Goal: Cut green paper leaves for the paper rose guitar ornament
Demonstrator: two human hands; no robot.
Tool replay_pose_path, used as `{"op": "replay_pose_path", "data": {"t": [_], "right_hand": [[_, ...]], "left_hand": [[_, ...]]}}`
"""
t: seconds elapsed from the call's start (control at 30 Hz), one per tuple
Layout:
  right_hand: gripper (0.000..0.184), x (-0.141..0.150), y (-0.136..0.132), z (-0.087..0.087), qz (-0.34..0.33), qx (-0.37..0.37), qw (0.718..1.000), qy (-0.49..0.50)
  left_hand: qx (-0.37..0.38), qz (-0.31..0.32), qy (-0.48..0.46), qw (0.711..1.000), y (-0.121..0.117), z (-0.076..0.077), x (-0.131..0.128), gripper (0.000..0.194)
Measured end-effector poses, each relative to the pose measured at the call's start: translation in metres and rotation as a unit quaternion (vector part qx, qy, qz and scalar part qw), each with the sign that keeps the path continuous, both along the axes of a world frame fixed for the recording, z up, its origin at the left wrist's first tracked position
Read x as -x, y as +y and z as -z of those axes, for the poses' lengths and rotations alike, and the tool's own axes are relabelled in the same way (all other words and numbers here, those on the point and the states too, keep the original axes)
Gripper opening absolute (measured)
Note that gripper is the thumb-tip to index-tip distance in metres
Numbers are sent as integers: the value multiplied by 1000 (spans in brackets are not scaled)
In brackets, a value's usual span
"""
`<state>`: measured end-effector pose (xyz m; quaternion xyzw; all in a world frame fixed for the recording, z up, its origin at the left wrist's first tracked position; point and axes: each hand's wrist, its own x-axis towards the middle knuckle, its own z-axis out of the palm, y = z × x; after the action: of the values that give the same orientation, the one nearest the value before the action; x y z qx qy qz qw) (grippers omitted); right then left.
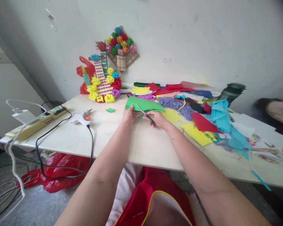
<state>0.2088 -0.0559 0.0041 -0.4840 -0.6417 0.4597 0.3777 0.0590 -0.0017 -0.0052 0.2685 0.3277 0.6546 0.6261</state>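
Above the middle of the white table, a green sheet (pixel 145 104), felt or paper by its look, is gripped at its left end by my left hand (pixel 129 115). My right hand (pixel 157 120) is closed around the dark handles of a pair of scissors (pixel 141 110). Their blades point up and to the left, lying across the green sheet near its lower edge. A small folded green piece (pixel 110 110) rests on the table to the left of my left hand. My fingers partly hide the scissors' handles.
Left stand a power strip (pixel 44 121) and a white glue gun (pixel 81 119) with a black cord. Behind are paper-flower decorations (pixel 103 78). To the right lie purple yarn (pixel 176 106), yellow sheets (pixel 198 133), blue scraps (pixel 219 116) and a dark bottle (pixel 232 92).
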Motion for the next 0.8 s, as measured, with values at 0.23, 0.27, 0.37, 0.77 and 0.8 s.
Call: {"op": "replay_pose_path", "data": {"t": [0.23, 0.27, 0.37, 0.77, 0.8], "right_hand": [[48, 1, 0, 2, 29, -37, 998, -40], [49, 1, 1, 3, 37, -51, 997, -49], [52, -1, 3, 6, 53, -101, 989, -89], [63, -4, -4, -2, 40, -164, 975, -146], [66, -4, -4, -2, 34, -143, 980, -132]], "left_hand": [[-20, -33, 21, 999, -6, -6, -3, 14], [-22, -36, 21, 999, -5, -6, -3, 15], [-22, -40, 18, 999, -3, -4, -3, 15], [-27, -20, 14, 999, -3, -4, 0, 18], [-29, -19, 15, 999, -3, -4, 0, 17]]}}
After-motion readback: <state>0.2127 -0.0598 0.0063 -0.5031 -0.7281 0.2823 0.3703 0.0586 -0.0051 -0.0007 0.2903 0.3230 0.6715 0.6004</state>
